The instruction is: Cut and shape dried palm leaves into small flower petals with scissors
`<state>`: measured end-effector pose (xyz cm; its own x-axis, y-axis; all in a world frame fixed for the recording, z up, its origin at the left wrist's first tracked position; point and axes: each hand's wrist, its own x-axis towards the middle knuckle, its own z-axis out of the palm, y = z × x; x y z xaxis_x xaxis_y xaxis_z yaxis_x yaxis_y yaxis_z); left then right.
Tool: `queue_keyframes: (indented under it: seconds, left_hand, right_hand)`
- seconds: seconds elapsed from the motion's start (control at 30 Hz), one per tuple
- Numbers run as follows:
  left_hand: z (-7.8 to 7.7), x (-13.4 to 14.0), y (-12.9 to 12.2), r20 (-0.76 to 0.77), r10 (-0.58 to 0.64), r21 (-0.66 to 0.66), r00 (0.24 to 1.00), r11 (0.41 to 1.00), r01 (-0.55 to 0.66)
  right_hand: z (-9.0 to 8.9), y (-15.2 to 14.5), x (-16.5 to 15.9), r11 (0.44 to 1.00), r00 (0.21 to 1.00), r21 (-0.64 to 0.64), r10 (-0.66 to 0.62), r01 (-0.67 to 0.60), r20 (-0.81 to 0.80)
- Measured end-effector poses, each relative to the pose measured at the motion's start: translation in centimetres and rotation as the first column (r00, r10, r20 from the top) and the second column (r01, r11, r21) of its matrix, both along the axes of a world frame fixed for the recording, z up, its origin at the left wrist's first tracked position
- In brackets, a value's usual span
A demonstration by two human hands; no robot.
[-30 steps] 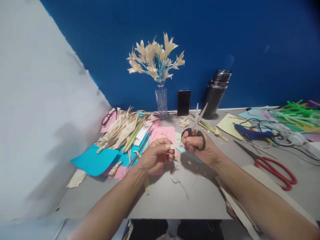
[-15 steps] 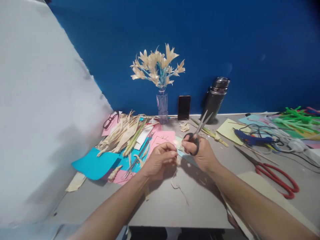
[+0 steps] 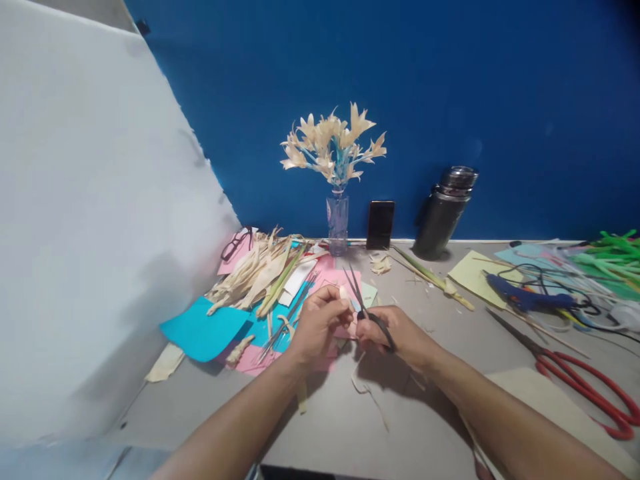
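Note:
My left hand (image 3: 323, 320) pinches a small pale piece of corn husk (image 3: 343, 293) between thumb and fingertips. My right hand (image 3: 393, 333) has its fingers in the loops of black-handled scissors (image 3: 361, 303). The scissor blades are slightly apart, point up and to the left, and stand just right of the husk piece; whether they touch it I cannot tell. Below the hands a thin curled strip (image 3: 370, 392) lies on the grey table (image 3: 350, 433). Left of my left hand are turquoise paper (image 3: 203, 328), pink paper and a heap of dried husks (image 3: 255, 267).
At the back stand a clear bottle (image 3: 338, 230) with husk flowers (image 3: 335, 143), a phone (image 3: 381, 225) and a dark flask (image 3: 445, 213). To the right lie red-handled scissors (image 3: 580, 373), a blue glue gun (image 3: 525, 293) with cables, and green pipe cleaners (image 3: 613, 257). Glasses (image 3: 237, 245) rest at the left.
The scissors have come down and left, closer to my left hand, and their blades have turned leftward. The pale husk piece now shows above my left fingertips. The view has shifted slightly.

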<state>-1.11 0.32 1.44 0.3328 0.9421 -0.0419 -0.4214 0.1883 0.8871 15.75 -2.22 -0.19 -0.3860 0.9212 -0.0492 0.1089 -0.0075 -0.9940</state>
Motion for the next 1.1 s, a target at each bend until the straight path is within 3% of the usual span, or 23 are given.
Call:
queue_keyframes:
  seconds: [0.17,0.33,1.1]
  left_hand:
    - [-0.24,-0.5,0.42,-0.076,0.076,0.133,0.994,0.989,-0.065]
    - [-0.42,-0.59,0.33,-0.101,0.072,0.176,0.992,0.983,-0.054]
    - [-0.48,-0.77,0.61,-0.126,0.057,0.157,0.99,0.987,-0.037]
  right_hand:
    - [-0.08,-0.18,0.18,0.995,0.994,-0.008,0.102,-0.101,0.032]
    - [0.25,-0.3,0.05,0.994,0.993,-0.044,0.105,-0.103,0.049]
    - [0.47,-0.43,-0.09,0.99,0.995,-0.109,0.094,-0.088,0.046]
